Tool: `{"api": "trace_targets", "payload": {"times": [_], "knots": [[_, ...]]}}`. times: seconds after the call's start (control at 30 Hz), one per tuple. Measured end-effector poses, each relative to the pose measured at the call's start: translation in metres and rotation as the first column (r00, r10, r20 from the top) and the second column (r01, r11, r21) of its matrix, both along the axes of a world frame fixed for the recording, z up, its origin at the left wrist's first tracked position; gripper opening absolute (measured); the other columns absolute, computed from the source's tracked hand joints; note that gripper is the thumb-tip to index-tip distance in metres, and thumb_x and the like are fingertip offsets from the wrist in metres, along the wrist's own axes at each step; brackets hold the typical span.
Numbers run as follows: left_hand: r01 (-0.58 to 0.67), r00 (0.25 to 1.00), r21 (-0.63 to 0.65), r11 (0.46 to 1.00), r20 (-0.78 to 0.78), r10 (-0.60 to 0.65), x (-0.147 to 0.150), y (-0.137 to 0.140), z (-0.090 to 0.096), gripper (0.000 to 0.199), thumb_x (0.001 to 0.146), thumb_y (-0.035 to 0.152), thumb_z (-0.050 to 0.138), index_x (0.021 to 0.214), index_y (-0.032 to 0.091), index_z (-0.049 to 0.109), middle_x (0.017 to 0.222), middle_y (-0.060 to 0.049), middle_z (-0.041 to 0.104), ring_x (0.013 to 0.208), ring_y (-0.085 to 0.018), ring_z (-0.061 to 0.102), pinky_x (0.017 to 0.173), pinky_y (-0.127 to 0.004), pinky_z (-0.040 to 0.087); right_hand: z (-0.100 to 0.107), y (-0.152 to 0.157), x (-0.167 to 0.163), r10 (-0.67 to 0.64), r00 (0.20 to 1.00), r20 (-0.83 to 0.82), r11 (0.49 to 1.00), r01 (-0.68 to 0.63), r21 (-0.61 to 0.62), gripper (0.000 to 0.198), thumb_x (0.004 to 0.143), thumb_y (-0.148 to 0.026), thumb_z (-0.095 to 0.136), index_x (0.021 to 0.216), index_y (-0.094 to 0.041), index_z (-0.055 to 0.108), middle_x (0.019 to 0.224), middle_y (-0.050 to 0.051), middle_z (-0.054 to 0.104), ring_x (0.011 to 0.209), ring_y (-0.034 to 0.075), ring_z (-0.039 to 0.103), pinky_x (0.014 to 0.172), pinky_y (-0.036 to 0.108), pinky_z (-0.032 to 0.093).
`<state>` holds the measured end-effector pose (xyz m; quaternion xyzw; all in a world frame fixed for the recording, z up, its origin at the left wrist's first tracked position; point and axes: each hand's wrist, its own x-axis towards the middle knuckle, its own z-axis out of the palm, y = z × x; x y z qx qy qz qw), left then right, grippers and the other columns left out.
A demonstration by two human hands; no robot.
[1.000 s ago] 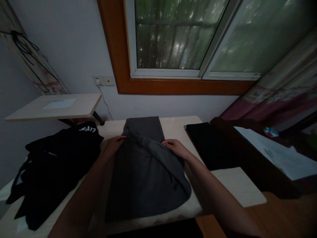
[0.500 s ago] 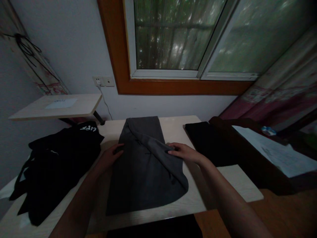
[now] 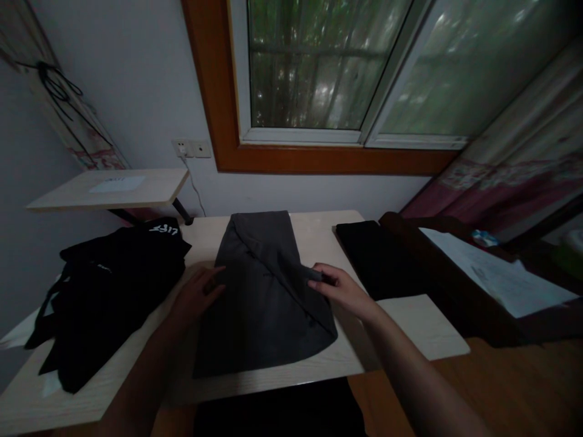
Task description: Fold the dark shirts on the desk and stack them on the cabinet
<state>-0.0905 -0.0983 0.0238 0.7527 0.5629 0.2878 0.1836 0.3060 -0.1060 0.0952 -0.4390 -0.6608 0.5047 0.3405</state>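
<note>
My right hand (image 3: 342, 292) pinches the grey cloth (image 3: 259, 315); my left hand (image 3: 195, 296), loosely spread, is at its edge. I should lay the cloth evenly, smoothing creases.

Part of the right hand (image 3: 344, 288) was hidden, so I couldn't tell how much of the gray cloth (image 3: 259, 309) it had pinched. Both forearms (image 3: 410, 370) ran off the bottom edge. Writing (image 3: 114, 179) on the paper (image 3: 125, 184) on the raised shelf (image 3: 159, 187)? Way too blurry to read, same with the marks (image 3: 481, 273) on the white sheet (image 3: 532, 294). The green thing (image 3: 576, 238) got chopped by the right edge, and the window (image 3: 314, 73) lost its top.
</note>
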Motion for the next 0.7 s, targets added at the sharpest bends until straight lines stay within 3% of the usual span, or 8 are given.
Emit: {"api": "trace_targets", "payload": {"times": [0.1, 0.2, 0.27, 0.33, 0.4, 0.6, 0.7], "knots": [[0.194, 0.981, 0.153, 0.969, -0.015, -0.194, 0.024, -0.010, 0.007, 0.055, 0.092, 0.030, 0.064, 0.145, 0.035, 0.050, 0.140, -0.009, 0.050, 0.093, -0.017, 0.062, 0.087, -0.037, 0.056, 0.001, -0.017, -0.041, 0.112, 0.992, 0.048, 0.970, -0.120, 0.211, 0.014, 0.089, -0.032, 0.068, 0.091, -0.019, 0.071, 0.083, 0.000, 0.057, 0.078, 0.014, 0.056, 0.071, 0.025, 0.043], [0.353, 0.935, 0.187, 0.917, -0.031, -0.353, 0.049, -0.022, 0.017, 0.069, 0.089, 0.015, 0.062, 0.151, 0.037, 0.039, 0.158, -0.011, 0.035, 0.104, -0.017, 0.063, 0.092, -0.038, 0.057, -0.007, -0.031, -0.074, 0.240, 0.964, 0.115, 0.898, -0.265, 0.351, 0.017, 0.090, -0.026, 0.067, 0.105, -0.020, 0.073, 0.085, 0.000, 0.061, 0.077, 0.013, 0.059, 0.071, 0.024, 0.046], [0.464, 0.885, 0.147, 0.874, -0.045, -0.463, 0.059, -0.028, 0.020, 0.066, 0.085, 0.004, 0.056, 0.144, 0.033, 0.048, 0.152, -0.009, 0.046, 0.111, -0.018, 0.063, 0.095, -0.036, 0.055, -0.013, -0.038, -0.086, 0.291, 0.943, 0.159, 0.863, -0.330, 0.381, 0.021, 0.090, -0.025, 0.067, 0.109, -0.021, 0.073, 0.089, 0.002, 0.064, 0.080, 0.013, 0.061, 0.073, 0.024, 0.047], [0.558, 0.830, 0.078, 0.826, -0.056, -0.555, 0.063, -0.033, 0.020, 0.057, 0.081, -0.003, 0.051, 0.128, 0.028, 0.061, 0.129, -0.006, 0.064, 0.108, -0.017, 0.066, 0.094, -0.031, 0.055, -0.017, -0.040, -0.088, 0.331, 0.927, 0.178, 0.849, -0.375, 0.372, 0.021, 0.091, -0.030, 0.069, 0.110, -0.021, 0.074, 0.090, 0.002, 0.065, 0.082, 0.013, 0.063, 0.075, 0.024, 0.049], [0.596, 0.803, 0.043, 0.802, -0.051, -0.594, 0.061, -0.036, 0.017, 0.050, 0.080, -0.005, 0.049, 0.115, 0.026, 0.068, 0.109, -0.003, 0.071, 0.099, -0.015, 0.068, 0.088, -0.027, 0.054, -0.019, -0.037, -0.081, 0.345, 0.921, 0.178, 0.854, -0.387, 0.347, 0.021, 0.094, -0.036, 0.068, 0.108, -0.021, 0.074, 0.090, 0.002, 0.066, 0.082, 0.013, 0.064, 0.074, 0.024, 0.049], [0.543, 0.817, 0.186, 0.819, 0.106, -0.566, 0.039, -0.050, 0.019, 0.046, 0.087, -0.001, 0.050, 0.120, 0.028, 0.068, 0.110, -0.005, 0.072, 0.099, -0.014, 0.070, 0.085, -0.026, 0.055, -0.037, -0.010, -0.036, 0.113, 0.969, 0.219, 0.914, -0.188, 0.360, 0.022, 0.098, -0.039, 0.062, 0.103, -0.020, 0.073, 0.091, 0.004, 0.065, 0.084, 0.015, 0.064, 0.079, 0.029, 0.051], [0.520, 0.813, 0.206, 0.829, 0.180, -0.555, 0.027, -0.056, 0.027, 0.042, 0.090, 0.005, 0.055, 0.121, 0.030, 0.069, 0.110, -0.005, 0.072, 0.098, -0.015, 0.071, 0.084, -0.026, 0.056, -0.051, -0.004, -0.022, 0.119, 0.953, 0.280, 0.903, -0.221, 0.370, 0.022, 0.096, -0.039, 0.066, 0.106, -0.020, 0.072, 0.097, 0.006, 0.063, 0.088, 0.016, 0.062, 0.081, 0.030, 0.051]]}}
